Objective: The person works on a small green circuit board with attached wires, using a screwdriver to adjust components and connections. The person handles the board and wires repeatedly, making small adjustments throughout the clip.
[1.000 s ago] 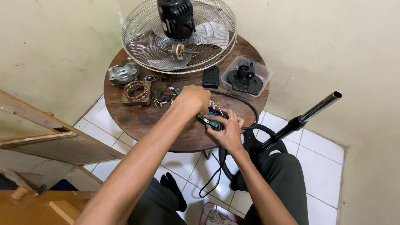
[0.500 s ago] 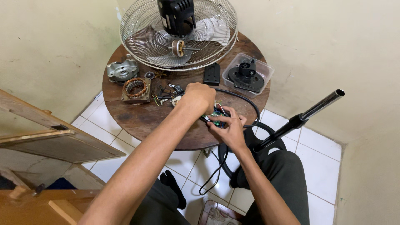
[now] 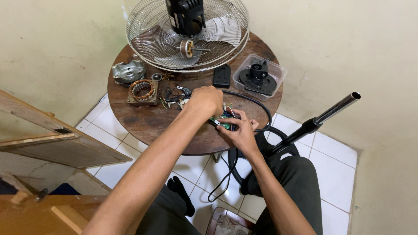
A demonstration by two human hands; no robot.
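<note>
Head cam looks straight down at a small round wooden table [image 3: 143,126], so I'll place everything off that. At its near edge, the right hand [image 3: 240,132] pinches a little green circuit board [image 3: 223,122] between fingers and thumb and steadies it just above the wood. The left hand [image 3: 207,101] is curled down right over the same board; its fingers look closed around something, but I can't tell what, since the knuckles hide it.

A thick black cable [image 3: 252,102] loops round the near right edge of the table and drops to the tiled floor, where a black stand pole [image 3: 322,117] angles up beside it.

Mid-table on the left sits the copper-wound stator [image 3: 142,90] with a tangle of loose wires and small parts [image 3: 174,93] next to it, and the metal motor housing [image 3: 128,72] just behind. Right side has a black cover plate [image 3: 222,76] and a clear plastic tub [image 3: 260,75] holding a black part.

At the far edge lies the wire fan guard [image 3: 187,37] with the blade and black motor body.

Progress-wise I'd say teardown is done: motor's fully apart. Board work is underway, and reassembly looks untouched.
</note>
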